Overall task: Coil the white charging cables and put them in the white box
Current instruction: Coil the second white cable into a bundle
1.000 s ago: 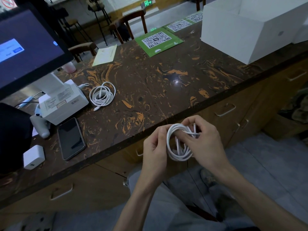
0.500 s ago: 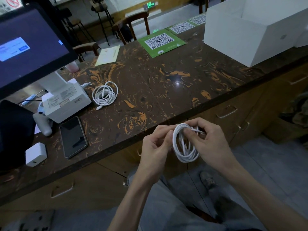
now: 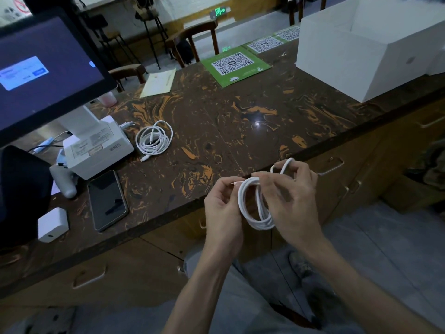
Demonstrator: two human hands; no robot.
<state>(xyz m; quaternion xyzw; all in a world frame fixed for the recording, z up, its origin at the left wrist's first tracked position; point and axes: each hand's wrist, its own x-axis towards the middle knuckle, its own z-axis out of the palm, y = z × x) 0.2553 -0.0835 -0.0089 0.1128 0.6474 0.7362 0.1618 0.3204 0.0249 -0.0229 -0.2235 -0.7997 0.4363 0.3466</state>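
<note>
Both hands work just off the near edge of the marbled counter (image 3: 240, 121), over the person's lap. The left hand (image 3: 222, 208) pinches the top of the coiled white cable (image 3: 255, 213) between thumb and curled fingers; the right hand (image 3: 292, 201) curls round the coil's other side, with a loose loop of the tail hooked over its raised fingers. If either pinch slackens, the springy loops will likely unwind and drop to the floor. A second coiled cable (image 3: 154, 138) lies on the counter beside the receipt printer (image 3: 96, 148). The open white box (image 3: 361, 51) stands at the counter's far right, with bare countertop between.
</note>
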